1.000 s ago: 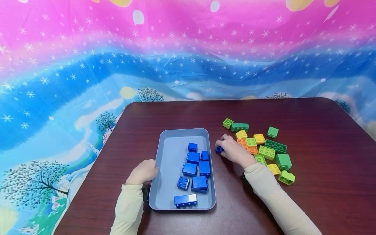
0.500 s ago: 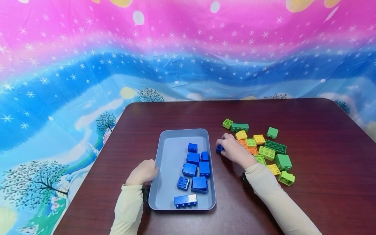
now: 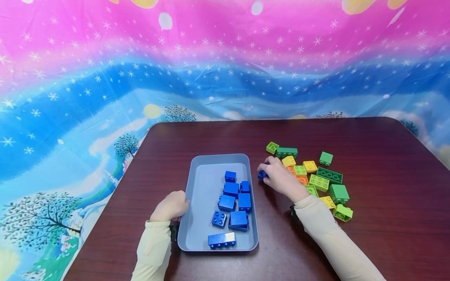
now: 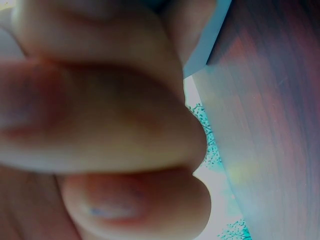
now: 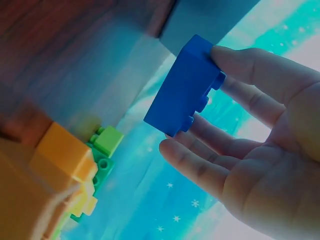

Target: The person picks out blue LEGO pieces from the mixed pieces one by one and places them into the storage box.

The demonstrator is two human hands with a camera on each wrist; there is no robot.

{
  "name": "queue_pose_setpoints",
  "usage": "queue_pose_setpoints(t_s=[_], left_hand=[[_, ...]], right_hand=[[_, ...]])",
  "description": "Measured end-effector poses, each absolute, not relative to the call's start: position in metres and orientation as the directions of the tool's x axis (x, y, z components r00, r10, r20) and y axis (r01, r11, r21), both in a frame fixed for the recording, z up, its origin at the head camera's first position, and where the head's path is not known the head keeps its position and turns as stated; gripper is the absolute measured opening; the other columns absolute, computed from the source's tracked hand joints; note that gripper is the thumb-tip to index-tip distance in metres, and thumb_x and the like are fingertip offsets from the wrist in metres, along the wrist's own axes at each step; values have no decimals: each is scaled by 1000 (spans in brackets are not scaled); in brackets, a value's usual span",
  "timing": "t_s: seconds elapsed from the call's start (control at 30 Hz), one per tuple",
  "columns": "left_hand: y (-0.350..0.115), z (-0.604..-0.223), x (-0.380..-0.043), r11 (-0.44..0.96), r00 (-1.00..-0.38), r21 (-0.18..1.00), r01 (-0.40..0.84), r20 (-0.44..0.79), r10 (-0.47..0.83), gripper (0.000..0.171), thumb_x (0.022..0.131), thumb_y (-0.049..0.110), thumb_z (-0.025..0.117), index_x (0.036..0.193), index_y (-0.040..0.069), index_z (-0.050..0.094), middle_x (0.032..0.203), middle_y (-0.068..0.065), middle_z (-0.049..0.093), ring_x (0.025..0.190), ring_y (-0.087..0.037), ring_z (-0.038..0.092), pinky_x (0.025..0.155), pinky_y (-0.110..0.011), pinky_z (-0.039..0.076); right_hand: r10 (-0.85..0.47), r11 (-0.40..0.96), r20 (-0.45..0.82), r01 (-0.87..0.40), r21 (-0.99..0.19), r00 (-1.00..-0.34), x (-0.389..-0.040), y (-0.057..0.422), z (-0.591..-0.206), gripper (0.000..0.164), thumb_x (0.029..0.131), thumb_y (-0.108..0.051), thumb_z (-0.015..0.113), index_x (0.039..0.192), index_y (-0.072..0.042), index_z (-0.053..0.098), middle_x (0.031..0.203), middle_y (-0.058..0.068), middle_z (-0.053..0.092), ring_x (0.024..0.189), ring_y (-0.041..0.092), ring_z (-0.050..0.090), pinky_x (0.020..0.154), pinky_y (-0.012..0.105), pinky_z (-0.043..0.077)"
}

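Observation:
My right hand (image 3: 281,177) pinches a long blue toy building brick (image 5: 180,92) between thumb and fingers, its studs turned toward the palm in the right wrist view. In the head view only a small part of that brick shows, just right of the grey tray (image 3: 191,171). At the tray's left side, my left hand (image 3: 171,206) grips the rim with curled fingers. Those fingers (image 4: 115,120) fill much of the left wrist view, a grey edge of the tray behind them. Several blue bricks (image 3: 227,203) lie in the tray's right half, one resting on another.
Several green, yellow and orange bricks (image 3: 319,182) are scattered on the dark wooden table (image 3: 383,168), right of and partly under my right forearm. A lime brick (image 3: 272,147) and a green one (image 3: 287,152) lie farther back. A patterned cloth (image 3: 225,58) hangs behind the table.
My right hand has shifted slightly away from me with the blue brick, turning a little. The left hand, the tray and the bricks in it have stayed in place.

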State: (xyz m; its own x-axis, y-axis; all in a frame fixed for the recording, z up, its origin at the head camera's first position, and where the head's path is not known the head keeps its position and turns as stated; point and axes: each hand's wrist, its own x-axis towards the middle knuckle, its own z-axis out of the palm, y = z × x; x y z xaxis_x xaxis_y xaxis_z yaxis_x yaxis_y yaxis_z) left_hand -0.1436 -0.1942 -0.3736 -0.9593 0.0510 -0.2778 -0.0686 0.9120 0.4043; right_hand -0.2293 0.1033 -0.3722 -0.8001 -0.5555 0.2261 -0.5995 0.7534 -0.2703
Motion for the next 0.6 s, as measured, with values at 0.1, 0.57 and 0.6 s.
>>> queue_pose_setpoints(t_s=[0.1, 0.57, 0.6], left_hand=[[-194, -373, -143, 910, -958, 408, -72, -281, 51, 34, 88, 3, 42, 54, 4, 45, 43, -5, 45, 34, -13, 44, 37, -26, 38], [-193, -373, -143, 905, -960, 419, -74, -277, 50, 35, 88, 2, 43, 53, 5, 43, 42, -4, 43, 33, -13, 42, 36, -26, 38], [-193, -372, -143, 906, -960, 417, -74, -277, 50, 35, 88, 3, 43, 53, 5, 43, 42, -4, 43, 33, -13, 42, 36, -26, 38]], right_hand=[[-554, 749, 238, -602, -276, -798, -227, 102, -369, 22, 74, -3, 71, 95, -3, 65, 100, 19, 52, 93, 32, 45, 80, 42, 44], [-554, 747, 266, -612, -261, -789, -214, 96, -356, 24, 75, -6, 71, 99, -6, 65, 103, 17, 50, 95, 29, 44, 76, 38, 47], [-554, 746, 267, -613, -260, -788, -214, 96, -356, 24, 75, -6, 71, 99, -6, 65, 103, 17, 50, 95, 28, 44, 76, 38, 48]])
